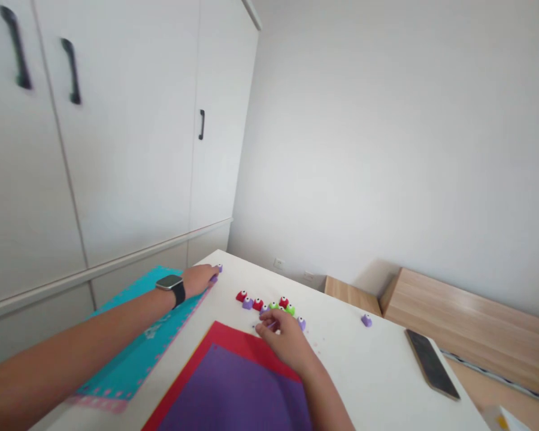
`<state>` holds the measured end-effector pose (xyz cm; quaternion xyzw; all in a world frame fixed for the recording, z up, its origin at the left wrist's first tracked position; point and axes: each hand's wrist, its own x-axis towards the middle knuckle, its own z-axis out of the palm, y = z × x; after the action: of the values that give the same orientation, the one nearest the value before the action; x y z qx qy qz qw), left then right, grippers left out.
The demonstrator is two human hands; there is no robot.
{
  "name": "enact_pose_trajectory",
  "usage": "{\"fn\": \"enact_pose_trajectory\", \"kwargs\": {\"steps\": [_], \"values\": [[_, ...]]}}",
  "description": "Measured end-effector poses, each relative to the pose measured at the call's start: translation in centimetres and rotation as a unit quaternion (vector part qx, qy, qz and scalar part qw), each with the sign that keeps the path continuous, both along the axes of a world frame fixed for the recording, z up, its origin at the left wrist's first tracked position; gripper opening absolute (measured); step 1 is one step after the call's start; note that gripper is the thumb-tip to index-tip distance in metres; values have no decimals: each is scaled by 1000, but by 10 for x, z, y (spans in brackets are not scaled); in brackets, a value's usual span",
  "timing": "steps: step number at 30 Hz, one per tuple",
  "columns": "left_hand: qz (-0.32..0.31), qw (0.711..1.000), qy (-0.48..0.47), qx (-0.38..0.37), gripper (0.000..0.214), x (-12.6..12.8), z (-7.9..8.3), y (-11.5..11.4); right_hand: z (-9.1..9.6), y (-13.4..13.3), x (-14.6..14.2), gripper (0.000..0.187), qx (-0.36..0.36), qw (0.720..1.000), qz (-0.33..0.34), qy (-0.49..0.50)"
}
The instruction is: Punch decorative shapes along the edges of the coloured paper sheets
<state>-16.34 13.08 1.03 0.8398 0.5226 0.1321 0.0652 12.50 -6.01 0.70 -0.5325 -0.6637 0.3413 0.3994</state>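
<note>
Left hand (196, 280) at the far corner of the white table (377, 383), right hand (285, 342) near the middle; a black-strapped smartwatch (171, 288) sits on the left wrist. The left fingers (209, 276) curl closed over a purple paper punch (214, 278), whose ends show just past the fingertips; the grip places the hand well apart from the other objects. The right fingers (264, 327) pinch together on a thin pale sliver (272, 325), too small to identify, held low over the table at the near end of a loose row of small paper punches (269, 305) in red, purple and green. The row lies between the 2 hands, a placement that keeps it within reach of both. A single purple punch (366, 320) stands well apart to the right.

Near the hands, a purple sheet (233, 389) lies on a red sheet (233, 346), and a teal foam mat (139, 341) lies to the left, beside the white wardrobe (117, 131). A smartphone (431, 364) rests face up on the right, near the table edge.
</note>
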Motion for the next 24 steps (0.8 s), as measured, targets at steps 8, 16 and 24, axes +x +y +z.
{"fn": "enact_pose_trajectory", "kwargs": {"steps": [8,16,24], "values": [[-143,979,-139,-35,33,16,22,-74,-8,26,-31,59,-127,956,1,264],[-186,969,-161,29,28,27,42,-130,-11,47,-91,51,-107,947,71,293],[-81,992,-59,-71,60,-4,-9,-148,-24,47,-73,49,-201,908,61,363]]}}
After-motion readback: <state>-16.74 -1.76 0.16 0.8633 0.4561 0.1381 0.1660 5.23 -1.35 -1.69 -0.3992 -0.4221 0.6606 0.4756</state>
